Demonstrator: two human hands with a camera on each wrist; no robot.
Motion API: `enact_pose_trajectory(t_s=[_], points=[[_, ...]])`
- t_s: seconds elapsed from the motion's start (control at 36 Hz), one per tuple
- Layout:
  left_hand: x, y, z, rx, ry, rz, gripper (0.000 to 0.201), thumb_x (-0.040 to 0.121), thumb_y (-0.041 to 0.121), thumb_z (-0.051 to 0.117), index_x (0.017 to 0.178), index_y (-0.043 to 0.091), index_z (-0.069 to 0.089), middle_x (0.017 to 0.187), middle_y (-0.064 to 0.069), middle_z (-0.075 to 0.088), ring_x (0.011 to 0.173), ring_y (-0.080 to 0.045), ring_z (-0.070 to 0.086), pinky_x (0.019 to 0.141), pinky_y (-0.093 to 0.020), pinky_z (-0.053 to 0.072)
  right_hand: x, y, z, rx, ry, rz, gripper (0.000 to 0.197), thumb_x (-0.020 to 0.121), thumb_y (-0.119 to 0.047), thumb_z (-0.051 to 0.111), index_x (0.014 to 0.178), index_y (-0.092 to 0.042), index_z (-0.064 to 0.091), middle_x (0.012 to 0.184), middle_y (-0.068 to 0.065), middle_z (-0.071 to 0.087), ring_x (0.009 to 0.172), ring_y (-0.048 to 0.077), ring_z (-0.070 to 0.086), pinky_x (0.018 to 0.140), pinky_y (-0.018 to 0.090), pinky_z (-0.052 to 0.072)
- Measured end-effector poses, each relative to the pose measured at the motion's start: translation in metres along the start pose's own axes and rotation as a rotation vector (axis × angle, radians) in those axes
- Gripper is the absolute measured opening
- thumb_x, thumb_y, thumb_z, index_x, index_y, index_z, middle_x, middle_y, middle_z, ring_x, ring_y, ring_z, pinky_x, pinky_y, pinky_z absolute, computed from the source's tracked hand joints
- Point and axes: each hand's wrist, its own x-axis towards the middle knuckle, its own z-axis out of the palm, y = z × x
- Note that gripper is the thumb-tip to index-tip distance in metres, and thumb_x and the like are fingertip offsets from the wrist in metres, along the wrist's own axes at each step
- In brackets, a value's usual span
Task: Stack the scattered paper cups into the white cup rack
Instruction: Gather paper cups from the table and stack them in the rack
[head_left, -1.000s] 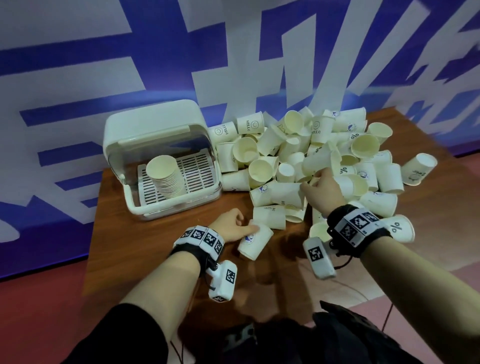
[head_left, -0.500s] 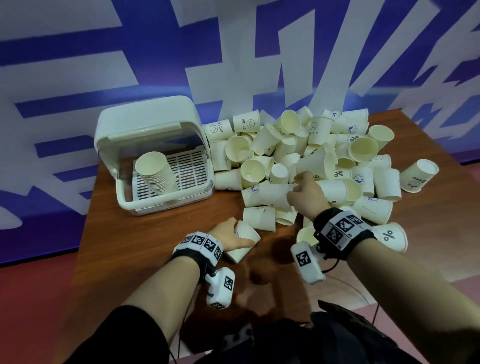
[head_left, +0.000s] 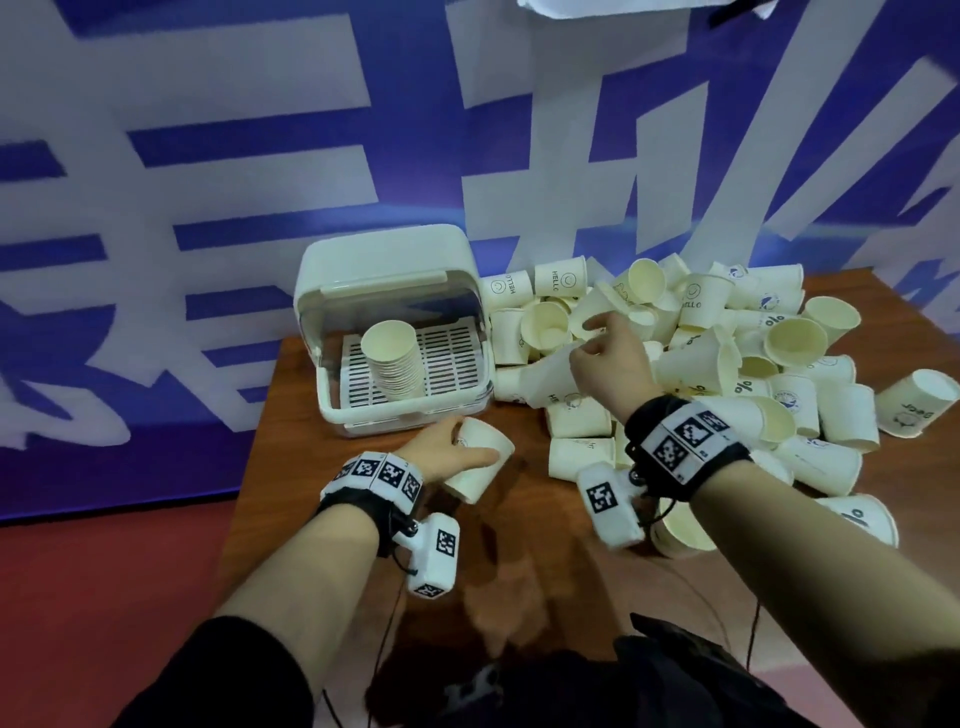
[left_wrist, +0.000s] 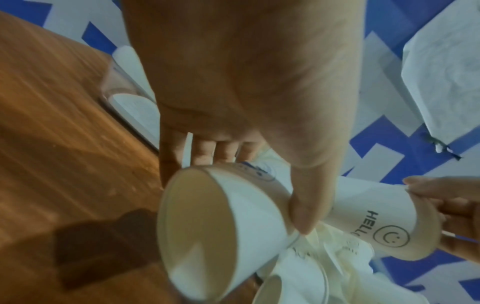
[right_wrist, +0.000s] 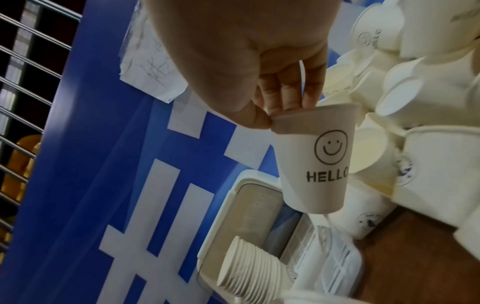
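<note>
Two cups were in the hands: the left hand (head_left: 441, 453) had its fingers and thumb curled around a plain cup (head_left: 478, 460) just in front of the white cup rack (head_left: 395, 332), while the right hand (head_left: 610, 358) pinched the rim of a HELLO cup (right_wrist: 315, 158) over the pile of cups (head_left: 727, 364) on the table (head_left: 291, 467).

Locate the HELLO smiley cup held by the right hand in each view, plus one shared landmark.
Head: HELLO cup, centre, lying sideways left of the right hand.
Left wrist: HELLO cup at right edge, fingertips on its rim.
Right wrist: HELLO cup, centre, pinched at the rim.
Shared landmark: white cup rack.
</note>
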Motion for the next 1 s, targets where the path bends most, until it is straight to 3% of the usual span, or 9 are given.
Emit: enact_pose_trajectory(t_s=[0.08,0.17,0.33,0.44,0.5,0.58,0.67,0.72,1.0], points=[[-0.006,-0.004,-0.02,-0.089,0.123,0.052,0.069,0.079,0.043,0.073,0.134,0.017,0.041,0.121,0.002,0.053,0.104,-0.014,0.052,0.085,-0.027,0.04,0.0,-0.015,0.016,0.02,0.02,-0.034,0.032,0.082,-0.008,0.052,0.113,-0.015,0.048,0.087,0.009,0.063,0.085,0.029,0.062,0.077,0.045,0.055],[-0.012,-0.006,-0.04,-0.219,0.243,0.108,0.057,0.079,0.038,0.074,0.126,0.02,0.046,0.12,0.001,0.057,0.103,-0.014,0.055,0.084,-0.028,0.043,0.002,-0.029,0.03,0.049,0.025,-0.056,0.033,0.082,-0.008,0.052,0.113,-0.017,0.047,0.094,0.011,0.063,0.089,0.028,0.062,0.082,0.042,0.053],[-0.015,-0.009,-0.078,-0.378,0.406,0.16,0.065,0.073,0.044,0.077,0.125,0.021,0.045,0.12,-0.001,0.058,0.107,-0.02,0.058,0.095,-0.043,0.049,0.009,-0.058,0.055,0.074,0.02,-0.132,0.035,0.08,-0.006,0.053,0.114,-0.017,0.047,0.096,0.006,0.061,0.089,0.025,0.06,0.074,0.04,0.055],[-0.015,-0.01,-0.102,-0.442,0.532,0.204,0.054,0.079,0.029,0.076,0.121,0.021,0.043,0.12,-0.003,0.054,0.104,-0.016,0.055,0.083,-0.03,0.049,0.013,-0.07,0.069,0.117,0.011,-0.181,0.035,0.082,-0.004,0.054,0.116,-0.013,0.052,0.095,0.0,0.061,0.085,0.02,0.059,0.059,0.026,0.046],[-0.013,-0.01,-0.115,-0.465,0.583,0.224,0.056,0.08,0.026,0.074,0.125,0.019,0.041,0.123,-0.002,0.051,0.106,-0.015,0.052,0.084,-0.027,0.045,0.015,-0.075,0.075,0.147,0.011,-0.205,0.029,0.083,-0.004,0.055,0.111,-0.013,0.057,0.094,-0.001,0.062,0.084,0.017,0.06,0.062,0.024,0.046],[-0.011,-0.01,-0.13,-0.529,0.631,0.252,0.059,0.079,0.021,0.075,0.126,0.02,0.038,0.128,-0.002,0.048,0.112,-0.015,0.05,0.092,-0.029,0.043,0.017,-0.079,0.083,0.155,0.016,-0.245,0.024,0.085,-0.004,0.057,0.106,-0.014,0.063,0.098,-0.001,0.065,0.092,0.011,0.061,0.08,0.021,0.049],[-0.006,-0.011,-0.139,-0.512,0.677,0.289,0.058,0.077,0.021,0.076,0.121,0.023,0.037,0.128,-0.004,0.046,0.115,-0.018,0.049,0.094,-0.03,0.044,0.02,-0.081,0.089,0.143,0.035,-0.288,0.025,0.086,-0.004,0.058,0.108,-0.013,0.066,0.102,-0.003,0.066,0.094,0.007,0.061,0.073,0.002,0.043],[-0.001,-0.012,-0.143,-0.494,0.683,0.302,0.059,0.077,0.021,0.076,0.119,0.026,0.035,0.128,-0.004,0.046,0.115,-0.018,0.048,0.095,-0.03,0.044,0.023,-0.083,0.092,0.15,0.051,-0.301,0.024,0.087,-0.004,0.059,0.108,-0.012,0.067,0.102,-0.003,0.066,0.092,0.006,0.06,0.07,-0.002,0.041],[0.02,-0.016,-0.14,-0.45,0.568,0.339,0.072,0.077,0.02,0.078,0.135,0.021,0.034,0.123,0.008,0.038,0.118,-0.012,0.041,0.101,-0.028,0.036,0.031,-0.084,0.106,0.206,0.146,-0.346,0.021,0.089,-0.009,0.061,0.109,-0.012,0.068,0.107,0.002,0.068,0.098,0.008,0.063,0.092,0.025,0.05]])
